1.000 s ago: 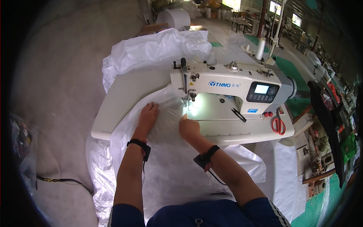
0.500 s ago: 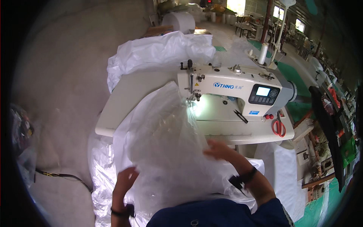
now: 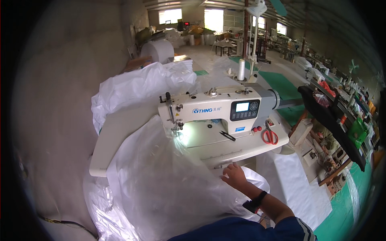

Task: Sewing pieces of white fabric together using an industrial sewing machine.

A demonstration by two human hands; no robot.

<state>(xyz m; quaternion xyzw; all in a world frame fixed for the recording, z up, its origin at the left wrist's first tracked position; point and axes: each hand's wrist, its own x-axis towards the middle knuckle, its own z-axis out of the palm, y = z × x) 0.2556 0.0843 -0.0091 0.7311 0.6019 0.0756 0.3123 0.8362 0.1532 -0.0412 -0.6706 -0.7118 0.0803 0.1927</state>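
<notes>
A large sheet of thin, translucent white plastic film (image 3: 157, 180) hangs from the sewing machine's needle area down over the table's front edge. The white sewing machine (image 3: 209, 110) has its lamp lit and its screen on. My right hand (image 3: 235, 176) is at the front edge of the table, beside the right margin of the film. Its fingers are loosely bent and somewhat apart, with nothing visible in them. A dark band (image 3: 254, 203) is round that wrist. My left hand is out of view.
Red-handled scissors (image 3: 269, 136) and black thread snips (image 3: 227, 135) lie on the machine table (image 3: 120, 132). A white thread cone (image 3: 241, 70) stands behind the machine. Crumpled white sheeting (image 3: 132, 86) is heaped behind the table; more white material (image 3: 281, 176) hangs at the right.
The view has tilted up and turned right, showing more of the workshop. My left hand has left the picture. My right hand is now closer to the table's front edge.
</notes>
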